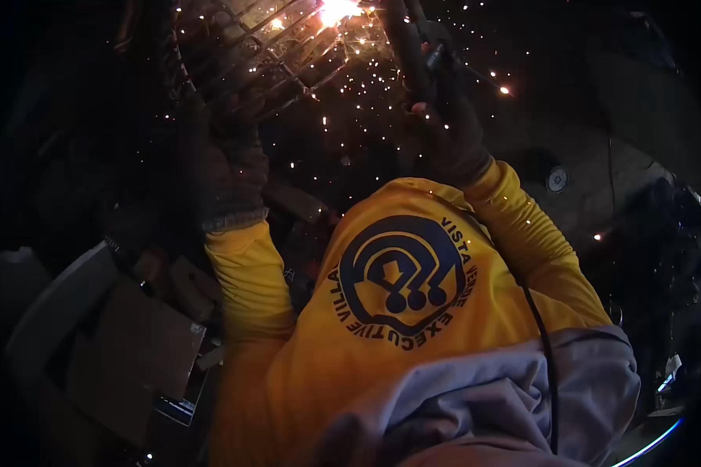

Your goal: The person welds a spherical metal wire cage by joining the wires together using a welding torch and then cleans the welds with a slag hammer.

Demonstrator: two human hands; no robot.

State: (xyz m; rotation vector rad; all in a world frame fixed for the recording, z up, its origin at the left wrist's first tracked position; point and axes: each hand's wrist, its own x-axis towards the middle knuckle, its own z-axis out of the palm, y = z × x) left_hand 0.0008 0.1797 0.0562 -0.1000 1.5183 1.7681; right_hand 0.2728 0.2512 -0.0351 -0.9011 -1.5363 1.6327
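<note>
A metal grate (265,58) of crossed bars lies at the top, lit by a glaring white-orange spot (339,11) on its far side. Sparks fly out from there. My gloved left hand (230,159) is closed at the grate's near left corner, its fingers mostly lost in shadow. On the other side my gloved right hand (453,134) wraps round a dark tube-shaped tool (407,50), thumb on the near end. The tool's far end runs out of the picture beside the glare, so its exact kind stays unclear.
Cardboard (136,350) lies at lower left, beside a pale curved piece (62,300). A small round disc (557,179) sits on the dark floor at right. A black cord (544,327) hangs across my yellow shirt (413,319). Glowing sparks are scattered widely.
</note>
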